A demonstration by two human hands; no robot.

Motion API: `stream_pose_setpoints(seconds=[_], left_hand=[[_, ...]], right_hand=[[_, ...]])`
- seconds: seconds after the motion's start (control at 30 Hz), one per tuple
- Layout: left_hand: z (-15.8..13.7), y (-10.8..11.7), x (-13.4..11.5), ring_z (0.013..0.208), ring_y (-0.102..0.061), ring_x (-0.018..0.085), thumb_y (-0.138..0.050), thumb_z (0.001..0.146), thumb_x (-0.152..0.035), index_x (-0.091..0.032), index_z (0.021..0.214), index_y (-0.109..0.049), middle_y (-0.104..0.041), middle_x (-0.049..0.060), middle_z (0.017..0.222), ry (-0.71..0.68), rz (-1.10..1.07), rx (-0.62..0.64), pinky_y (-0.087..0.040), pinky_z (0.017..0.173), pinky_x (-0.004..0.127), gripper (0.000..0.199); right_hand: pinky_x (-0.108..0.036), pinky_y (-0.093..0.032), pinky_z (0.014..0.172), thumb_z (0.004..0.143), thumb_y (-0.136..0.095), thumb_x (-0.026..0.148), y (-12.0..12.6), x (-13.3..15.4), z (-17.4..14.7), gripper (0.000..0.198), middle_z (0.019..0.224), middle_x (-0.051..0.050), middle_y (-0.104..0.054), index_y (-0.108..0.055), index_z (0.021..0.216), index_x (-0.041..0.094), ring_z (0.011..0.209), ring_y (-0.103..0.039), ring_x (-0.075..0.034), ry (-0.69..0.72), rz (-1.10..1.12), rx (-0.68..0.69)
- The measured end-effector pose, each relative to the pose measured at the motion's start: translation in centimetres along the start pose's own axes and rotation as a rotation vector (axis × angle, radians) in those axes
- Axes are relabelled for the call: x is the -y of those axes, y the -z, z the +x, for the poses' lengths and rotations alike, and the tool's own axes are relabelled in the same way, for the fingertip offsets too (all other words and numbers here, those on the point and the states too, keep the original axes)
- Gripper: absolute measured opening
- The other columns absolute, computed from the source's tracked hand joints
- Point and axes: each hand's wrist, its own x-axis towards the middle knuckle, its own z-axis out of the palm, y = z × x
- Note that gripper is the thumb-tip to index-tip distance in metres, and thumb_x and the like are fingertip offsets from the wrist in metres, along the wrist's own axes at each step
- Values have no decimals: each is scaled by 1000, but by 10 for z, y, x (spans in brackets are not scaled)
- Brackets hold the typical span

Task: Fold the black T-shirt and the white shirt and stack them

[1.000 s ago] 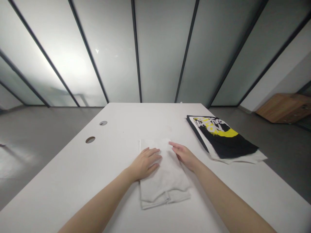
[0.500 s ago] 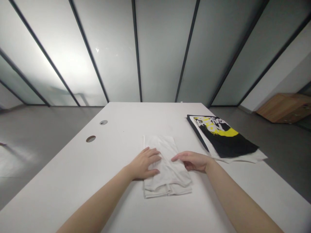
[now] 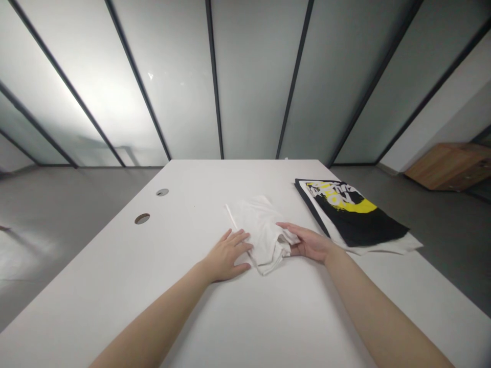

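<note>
A folded piece of white cloth point(image 3: 258, 225), likely a garment, lies skewed on the white table point(image 3: 184, 235) in front of me. Its near right corner is bunched up. My right hand point(image 3: 307, 243) grips that bunched edge, thumb beneath and fingers partly hidden by the fabric. Flat on the table at the cloth's left edge rests my left hand point(image 3: 229, 255), fingers spread, the tips touching the cloth.
At the table's right side lies a stack of flat garments, the top one a black printed garment point(image 3: 368, 227) with yellow and white print. Two round holes, one a cable hole point(image 3: 142, 219), sit at the left. Beyond stand frosted glass panels point(image 3: 253, 76) and a wooden cabinet point(image 3: 447, 166).
My right hand has taken hold of the cloth's right edge and bunched it. The cloth has turned and shifted away from me. My left hand stays nearly in place.
</note>
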Motion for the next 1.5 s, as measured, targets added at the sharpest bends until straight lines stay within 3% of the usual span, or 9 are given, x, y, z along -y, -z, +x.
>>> stream_pose_setpoints(seconds=[0.2, 0.37, 0.53, 0.67, 0.87, 1.0, 1.2, 1.4, 1.5], left_hand=[[0, 1, -10, 154, -42, 31, -68, 97, -52, -28, 142, -63, -53, 11, 161, -93, -65, 22, -23, 131, 54, 52], [7, 1, -14, 148, -49, 34, -70, 92, -62, -26, 123, -71, -64, 10, 148, 54, -10, -31, -26, 129, 57, 48], [7, 4, 9, 150, -44, 39, -74, 92, -52, -24, 119, -70, -61, 13, 151, 238, 94, -157, -24, 126, 65, 40], [2, 6, 32, 139, -55, 35, -71, 95, -44, -23, 122, -69, -63, 14, 145, 228, 86, -228, -39, 119, 58, 34], [5, 3, 34, 106, -65, 25, -55, 104, -31, -23, 103, -72, -71, 10, 115, 110, -12, -258, -54, 97, 41, 18], [5, 1, 30, 102, -67, 23, -46, 106, -28, -24, 115, -67, -71, 9, 111, 153, -192, -362, -54, 93, 37, 24], [6, 1, 31, 85, -67, 18, -55, 102, -48, -20, 96, -69, -72, 10, 111, 337, -613, -434, -55, 73, 29, 32], [20, -6, 28, 66, -63, 11, -77, 86, -46, -21, 104, -52, -64, 2, 93, 800, -1139, -619, -55, 60, 24, 40], [21, -3, 20, 73, -70, 15, -83, 84, -40, -23, 118, -44, -67, 5, 98, 859, -1305, -502, -62, 71, 33, 55]], right_hand=[[-23, -51, 53, 81, -80, 31, 17, 5, 0, 48, 85, -3, -74, -70, 126, 21, 62, -64, -15, -25, -406, -145], [-25, -47, 60, 78, -69, 27, 24, 7, 6, 30, 76, -1, -67, -76, 107, 21, 66, -61, -16, 316, -763, -429], [-29, -47, 67, 84, -63, 37, -4, -6, 12, 30, 78, 1, -64, -75, 107, 22, 69, -59, -17, 522, -891, -414], [-28, -47, 69, 86, -65, 35, -16, -11, 15, 35, 81, 0, -68, -71, 118, 22, 68, -61, -16, 443, -841, -435], [-22, -35, 45, 86, -65, 29, -28, -2, 1, 41, 62, 7, -54, -66, 127, 24, 45, -45, -11, 128, -529, -253], [-25, -57, 56, 84, -66, 25, -42, -2, -4, 45, 72, 3, -59, -62, 129, 27, 58, -60, -13, 29, -145, -140], [-33, -68, 65, 89, -74, 34, -47, -17, 5, 42, 112, -8, -66, -64, 130, 28, 87, -68, -20, 109, -188, -223], [-28, -61, 52, 87, -76, 29, -47, -19, 6, 64, 90, -2, -62, -55, 147, 28, 63, -60, -14, 130, -276, -229], [-31, -64, 59, 85, -73, 24, -50, -16, 2, 72, 94, -3, -64, -50, 152, 33, 66, -64, -15, 71, -168, -200]])
